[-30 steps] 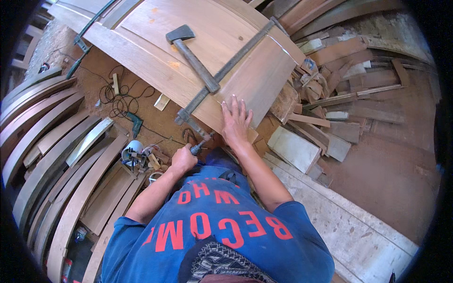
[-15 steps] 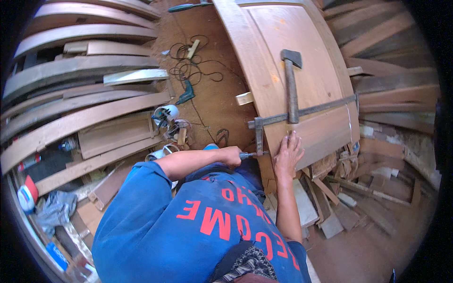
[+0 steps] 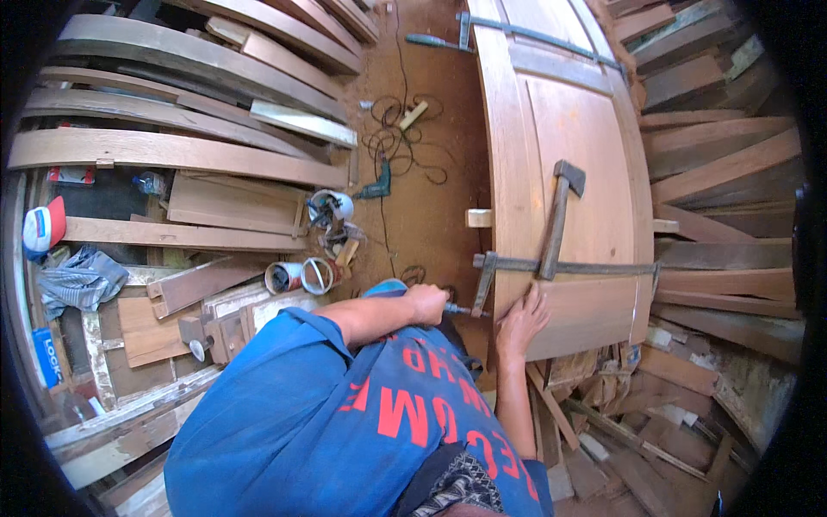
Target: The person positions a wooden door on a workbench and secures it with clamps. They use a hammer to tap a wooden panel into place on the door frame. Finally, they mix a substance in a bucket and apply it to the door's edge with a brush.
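A panelled wooden door (image 3: 575, 129) lies flat to my front right, with a metal bar clamp (image 3: 594, 268) across its near end. My left hand (image 3: 426, 305) is closed round the handle of the clamp's screw, just off the door's left edge. On the door's near left corner rests my right hand (image 3: 524, 320), fingers stretched out on the wood beside the clamp bar. An axe (image 3: 556, 222) lies on the door, its handle end over the bar close to my right fingertips. A second bar clamp (image 3: 538, 37) with a green handle spans the far part.
On the brown floor lie a green power drill (image 3: 377, 183) and a tangled black cord (image 3: 394, 138). Buckets of tools (image 3: 326, 207) stand to the left. Stacked curved timbers (image 3: 181, 153) fill the left side, and more boards (image 3: 732, 181) lie at the right.
The view has shifted, showing more of the door's far end and the second clamp. My left hand stays on the clamp handle; my right hand's fingers lie closer together on the door.
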Demonstrator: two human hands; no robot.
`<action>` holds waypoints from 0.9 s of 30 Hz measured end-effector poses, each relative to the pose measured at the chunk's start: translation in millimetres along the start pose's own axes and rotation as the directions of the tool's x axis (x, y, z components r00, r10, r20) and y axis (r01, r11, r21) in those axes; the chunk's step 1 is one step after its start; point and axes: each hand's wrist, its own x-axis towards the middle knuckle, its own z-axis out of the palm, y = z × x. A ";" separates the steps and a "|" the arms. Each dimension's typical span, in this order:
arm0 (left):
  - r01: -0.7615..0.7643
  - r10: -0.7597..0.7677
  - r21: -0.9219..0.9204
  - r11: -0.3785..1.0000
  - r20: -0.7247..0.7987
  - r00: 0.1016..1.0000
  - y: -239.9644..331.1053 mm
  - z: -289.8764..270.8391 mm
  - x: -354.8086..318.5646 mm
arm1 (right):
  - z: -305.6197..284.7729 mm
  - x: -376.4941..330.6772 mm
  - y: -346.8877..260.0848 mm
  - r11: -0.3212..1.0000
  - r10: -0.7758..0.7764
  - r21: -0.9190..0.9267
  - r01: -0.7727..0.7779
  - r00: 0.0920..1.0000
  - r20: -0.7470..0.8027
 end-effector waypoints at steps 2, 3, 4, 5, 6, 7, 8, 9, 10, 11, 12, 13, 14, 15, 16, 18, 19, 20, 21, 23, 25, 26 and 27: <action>0.007 -0.007 0.016 1.000 -0.014 1.000 6.0 -2.2 -0.4 | 8.3 -3.0 8.6 1.000 -0.001 -0.004 0.001 0.999 -0.038; 0.003 -0.003 0.026 1.000 -0.017 1.000 6.0 -6.1 -0.1 | 12.3 -1.4 11.1 1.000 0.000 -0.006 -0.001 0.999 -0.052; -0.021 0.023 0.035 0.999 -0.047 0.999 7.7 -9.9 -2.7 | 4.0 -1.8 8.3 1.000 -0.006 -0.014 0.006 1.000 -0.025; -0.005 0.007 0.032 0.999 -0.058 0.998 7.9 -9.4 -4.3 | 6.1 -3.5 7.9 0.999 -0.014 -0.032 0.013 0.999 -0.044; 0.009 -0.007 0.032 0.999 -0.067 0.998 8.6 -5.2 -6.9 | 10.9 -4.9 7.8 0.999 -0.018 -0.049 0.015 0.998 -0.063; 0.013 -0.009 0.054 0.998 -0.076 0.997 7.2 -7.8 -3.8 | 13.8 -1.8 5.3 0.998 -0.002 -0.059 -0.003 0.996 -0.094; 0.037 -0.034 0.055 0.998 -0.068 0.997 6.4 -4.2 -1.7 | 11.5 -3.6 3.3 0.999 0.031 -0.037 -0.034 0.997 -0.072; 0.031 -0.030 0.041 0.999 -0.035 0.999 1.8 -6.9 2.0 | 13.6 -4.0 2.0 0.999 0.046 -0.020 -0.048 0.995 -0.089; -0.016 0.015 0.032 0.999 0.032 0.999 -2.5 -8.0 11.4 | 19.1 -6.8 5.4 0.997 0.081 -0.010 -0.083 0.992 -0.101; -0.044 0.043 0.008 0.999 0.087 0.995 -10.1 -8.4 19.4 | 20.3 -5.8 5.4 0.996 0.091 -0.001 -0.092 0.989 -0.114; -0.072 0.091 -0.100 0.992 0.206 0.974 -21.1 -6.1 29.7 | 19.0 -7.9 5.1 0.989 0.145 0.045 -0.141 0.985 -0.089; -0.074 0.139 -0.212 0.974 0.311 0.940 -32.5 -11.0 39.3 | 7.6 -9.3 -0.7 0.980 0.184 0.091 -0.177 0.981 -0.065; 0.022 0.158 -0.350 0.936 0.477 0.864 -36.2 -29.7 42.0 | -3.5 -9.9 -9.8 0.967 0.221 0.135 -0.214 0.974 -0.042; -0.128 0.246 -0.308 0.943 0.381 0.891 -58.3 -19.7 58.0 | -11.0 -10.5 -19.0 0.960 0.236 0.153 -0.233 0.972 -0.002; -0.056 0.233 -0.369 0.928 0.454 0.860 -62.2 -37.7 66.0 | -17.4 -12.2 -25.3 0.946 0.277 0.167 -0.278 0.960 0.030; -0.176 0.289 -0.323 0.930 0.345 0.893 -93.2 -59.6 87.0 | -35.3 1.2 -45.6 0.913 0.351 0.202 -0.353 0.935 0.048; -0.221 0.297 -0.273 0.936 0.278 0.914 -113.7 -70.5 97.8 | -41.7 9.3 -57.5 0.894 0.390 0.225 -0.388 0.920 0.040; -0.127 0.239 -0.353 0.927 0.296 0.925 -132.0 -88.3 106.4 | -43.6 9.6 -69.9 0.865 0.440 0.243 -0.439 0.896 0.052; -0.019 0.177 -0.428 0.903 0.333 0.926 -151.6 -101.7 109.7 | -41.2 14.3 -76.0 0.817 0.504 0.340 -0.465 0.863 -0.030; 0.040 0.107 -0.447 0.894 0.300 0.948 -199.3 -127.0 119.9 | -29.9 32.1 -67.0 0.708 0.643 0.510 -0.488 0.744 -0.180; 0.037 0.054 -0.396 0.917 0.214 0.975 -269.3 -144.6 125.1 | -24.6 45.7 -56.2 0.667 0.722 0.506 -0.547 0.643 -0.256; 0.074 -0.072 -0.277 0.958 0.019 0.997 -345.7 -133.6 131.4 | -29.6 63.4 -53.7 0.632 0.746 0.550 -0.546 0.621 -0.241; 0.088 -0.080 -0.140 0.986 0.064 0.995 -325.8 -168.2 111.5 | -28.8 47.0 -47.2 0.560 0.812 0.561 -0.610 0.539 -0.224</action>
